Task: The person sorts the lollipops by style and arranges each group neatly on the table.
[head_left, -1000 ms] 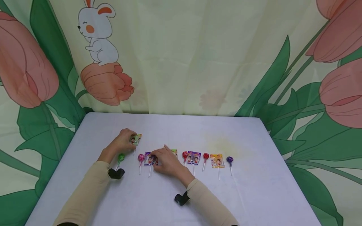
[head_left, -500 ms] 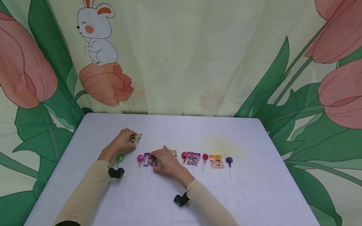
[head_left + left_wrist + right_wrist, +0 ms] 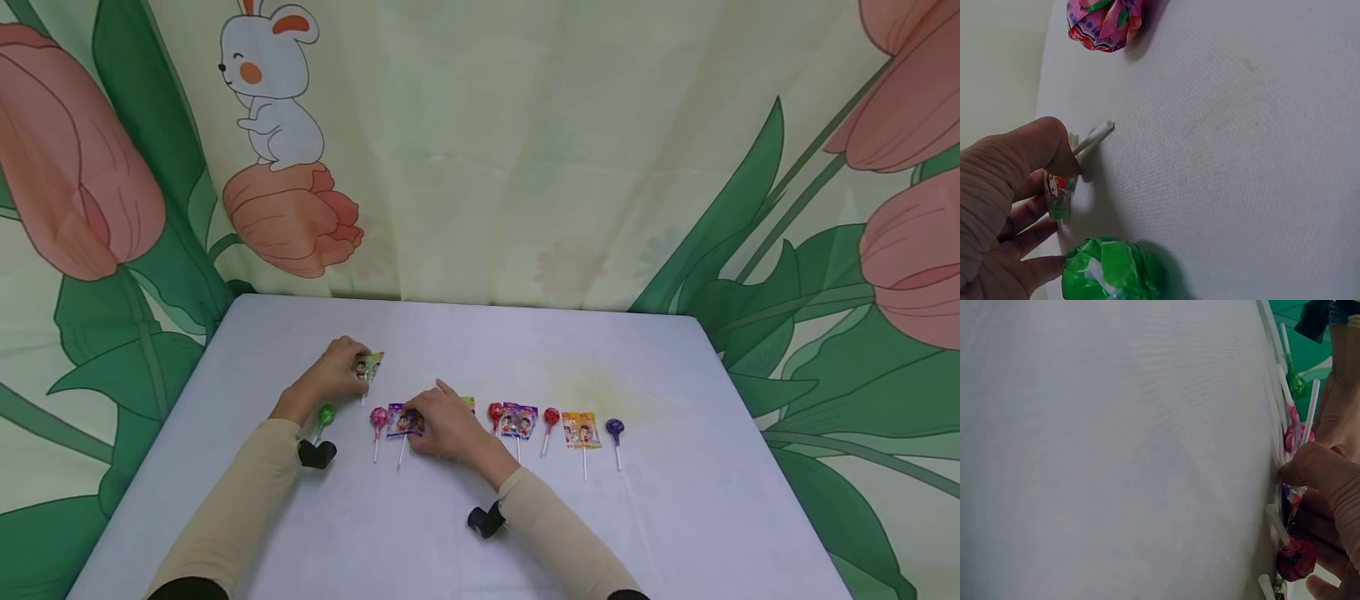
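Lollipop in a green packet (image 3: 368, 367) is in the left hand (image 3: 334, 372), at the far left part of the desk (image 3: 675, 525). The thumb and fingers of that hand are close together, pinching the packet. It pokes out to the right of the fingers, and its white stick (image 3: 1099, 133) points near. So its long way goes from near to far, with the far end leaning a bit right. I cannot tell if it touches the desk. It is farther away than the row, beyond the gap between the green ball lollipop (image 3: 326, 414) and the pink ball lollipop (image 3: 378, 417).

The right hand (image 3: 452, 427) pinches the purple packet lollipop (image 3: 397, 419), which pokes out to the left of its fingers, just right of the pink one. Its stick points near too, tipped a little left. Both long ways run almost the same way. The pink one lies between the two hands.
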Demonstrator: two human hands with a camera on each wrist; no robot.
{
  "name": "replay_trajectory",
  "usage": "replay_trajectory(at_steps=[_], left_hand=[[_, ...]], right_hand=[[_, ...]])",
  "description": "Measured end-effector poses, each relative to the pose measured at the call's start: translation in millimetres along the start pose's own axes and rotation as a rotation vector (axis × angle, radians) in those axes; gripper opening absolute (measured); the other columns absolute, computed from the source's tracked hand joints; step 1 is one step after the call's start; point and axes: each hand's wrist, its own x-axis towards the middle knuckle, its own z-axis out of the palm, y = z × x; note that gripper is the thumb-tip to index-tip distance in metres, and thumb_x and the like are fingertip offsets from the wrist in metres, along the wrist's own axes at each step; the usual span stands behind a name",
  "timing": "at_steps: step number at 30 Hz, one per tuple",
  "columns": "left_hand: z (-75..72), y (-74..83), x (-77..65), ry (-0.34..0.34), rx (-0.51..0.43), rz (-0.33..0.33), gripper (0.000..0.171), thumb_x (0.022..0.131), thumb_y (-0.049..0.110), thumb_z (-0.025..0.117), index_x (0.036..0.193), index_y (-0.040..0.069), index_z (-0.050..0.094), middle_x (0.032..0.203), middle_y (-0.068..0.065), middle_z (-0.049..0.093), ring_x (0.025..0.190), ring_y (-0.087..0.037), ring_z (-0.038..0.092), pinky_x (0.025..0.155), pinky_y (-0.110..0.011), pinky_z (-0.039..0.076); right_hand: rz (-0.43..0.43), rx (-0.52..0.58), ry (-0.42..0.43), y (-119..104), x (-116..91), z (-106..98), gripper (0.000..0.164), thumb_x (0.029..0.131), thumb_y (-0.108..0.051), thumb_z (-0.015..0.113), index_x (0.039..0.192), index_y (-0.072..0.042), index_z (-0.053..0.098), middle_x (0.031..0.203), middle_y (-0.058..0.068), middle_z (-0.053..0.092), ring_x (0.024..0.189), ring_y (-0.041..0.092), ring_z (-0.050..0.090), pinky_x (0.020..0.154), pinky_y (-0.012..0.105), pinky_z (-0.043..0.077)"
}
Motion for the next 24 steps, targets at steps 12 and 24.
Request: replay_trajectory(at_steps=[12,24], left_hand=[[-3.0,-3.2,3.1,-0.004,-0.002,0.023,0.066,0.081,0.016,0.083,0.136,-0.007,0.056,0.135,-0.026,0.049,0.123,-0.04,0.046,0.11,-0.055,0.042],[-1.0,-2.4,0.5,0.011,-0.008,0.017,0.065,0.08,0.015,0.084,0.134,-0.007,0.057,0.133,-0.026,0.05,0.12,-0.039,0.048,0.109,-0.055,0.043]], right_hand=[[0.077,0.062,-0.132,-6.0,24.2,-16.7,0.049,0.08,-0.025,0.084,0.124,-0.011,0.069,0.115,0.001,0.068,0.105,0.014,0.06,0.097,0.027,0.051],[0.162,0.263,-0.246,-3.5,39.1,-22.9,0.039,0.076,-0.012,0.089,0.11,-0.009,0.07,0.099,-0.002,0.068,0.091,0.009,0.056,0.084,0.022,0.05]])
